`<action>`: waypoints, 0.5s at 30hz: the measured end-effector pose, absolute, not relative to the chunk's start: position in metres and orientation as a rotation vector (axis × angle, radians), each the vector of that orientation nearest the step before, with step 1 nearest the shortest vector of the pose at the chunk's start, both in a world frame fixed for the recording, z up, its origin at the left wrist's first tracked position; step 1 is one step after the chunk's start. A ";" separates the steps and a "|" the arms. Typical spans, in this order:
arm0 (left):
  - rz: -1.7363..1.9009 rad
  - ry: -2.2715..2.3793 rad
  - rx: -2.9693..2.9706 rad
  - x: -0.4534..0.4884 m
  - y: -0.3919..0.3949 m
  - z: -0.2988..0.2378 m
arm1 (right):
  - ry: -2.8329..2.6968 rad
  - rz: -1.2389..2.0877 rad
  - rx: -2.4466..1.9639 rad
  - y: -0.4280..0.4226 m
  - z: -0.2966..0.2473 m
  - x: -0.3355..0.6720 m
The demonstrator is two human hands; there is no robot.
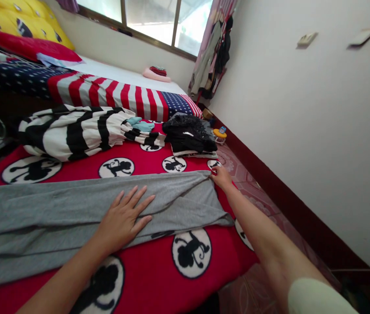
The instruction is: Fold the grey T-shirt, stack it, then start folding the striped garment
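Matt grey jersey cloth (pixel 73 209) on fuzzy red printed blanket (pixel 152 274)

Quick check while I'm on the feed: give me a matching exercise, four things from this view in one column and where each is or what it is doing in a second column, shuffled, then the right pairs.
Things:
1. left hand
2. right hand
3. striped garment
4. black clothes pile

Places or states:
A. heaped on the red blanket, left of the black pile
B. pinching the far corner of the grey garment
C. stacked at the blanket's far right, near the wall
D. pressed flat, fingers spread, on the grey garment

Pairs: 1-D, 2-B, 3-A, 4-C
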State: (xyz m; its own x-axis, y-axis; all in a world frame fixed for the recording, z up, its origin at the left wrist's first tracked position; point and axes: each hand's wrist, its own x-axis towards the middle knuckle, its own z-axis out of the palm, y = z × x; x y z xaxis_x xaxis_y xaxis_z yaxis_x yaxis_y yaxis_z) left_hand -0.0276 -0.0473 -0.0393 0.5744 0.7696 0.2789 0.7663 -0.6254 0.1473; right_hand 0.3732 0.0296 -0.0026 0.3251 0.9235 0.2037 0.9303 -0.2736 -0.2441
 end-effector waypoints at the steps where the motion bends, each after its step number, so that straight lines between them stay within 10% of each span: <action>1: 0.503 1.353 2.777 -0.028 -0.047 -0.039 | -1.649 -0.017 -2.302 0.026 0.001 0.378; 11: 0.520 1.352 2.720 -0.028 -0.050 -0.037 | -1.860 0.371 -2.195 -0.047 -0.005 0.380; 15: 0.539 1.336 2.667 -0.029 -0.055 -0.032 | -1.690 -0.075 -2.189 -0.046 -0.002 0.385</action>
State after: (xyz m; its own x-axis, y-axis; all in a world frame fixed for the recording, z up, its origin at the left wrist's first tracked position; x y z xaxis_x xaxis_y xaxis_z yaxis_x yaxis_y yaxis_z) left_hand -0.0285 -0.0548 -0.0316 0.5496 0.7928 0.2635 0.7537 -0.6066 0.2530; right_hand 0.3852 -0.0463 -0.0022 0.2781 0.9232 0.2653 0.9431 -0.2101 -0.2575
